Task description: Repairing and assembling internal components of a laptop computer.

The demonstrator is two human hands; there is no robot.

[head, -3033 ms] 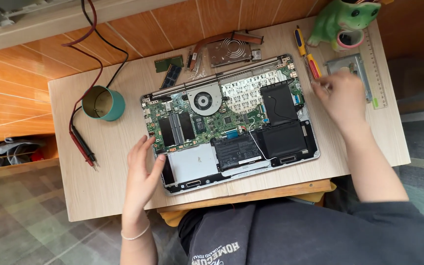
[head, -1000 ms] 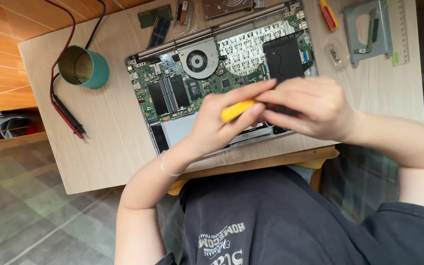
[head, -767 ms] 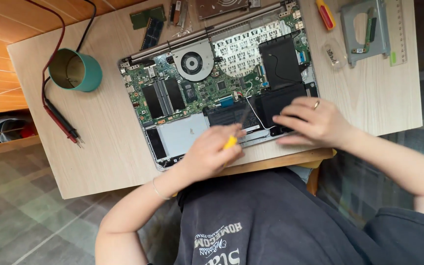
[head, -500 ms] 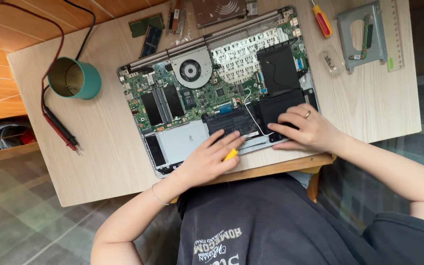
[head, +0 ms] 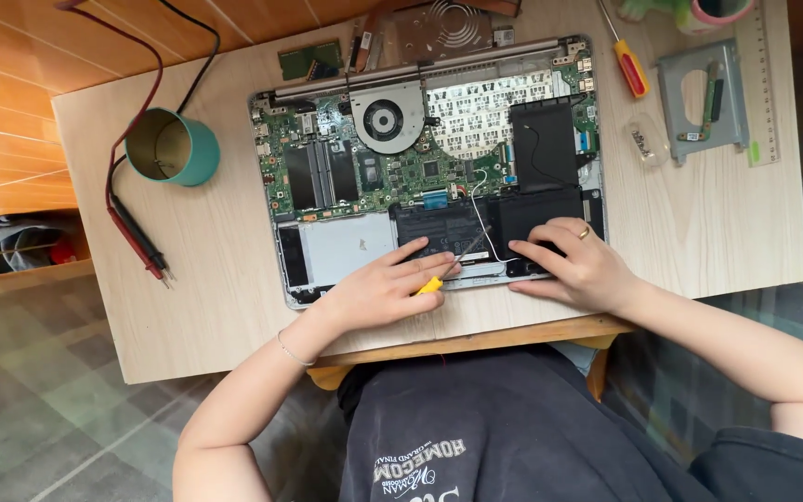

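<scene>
Since a moment ago, we are bringing our left hand further onto the open laptop, its grip closing round a yellow screwdriver whose tip is pointing toward one o'clock at the black battery. Our right hand is pressing flat, holding nothing.

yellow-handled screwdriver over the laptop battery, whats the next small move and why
Probably seat the yellow-handled screwdriver tip squarely in a screw: the left hand angles it at the flat black battery's lower edge, while the right hand presses the battery flat.
</scene>
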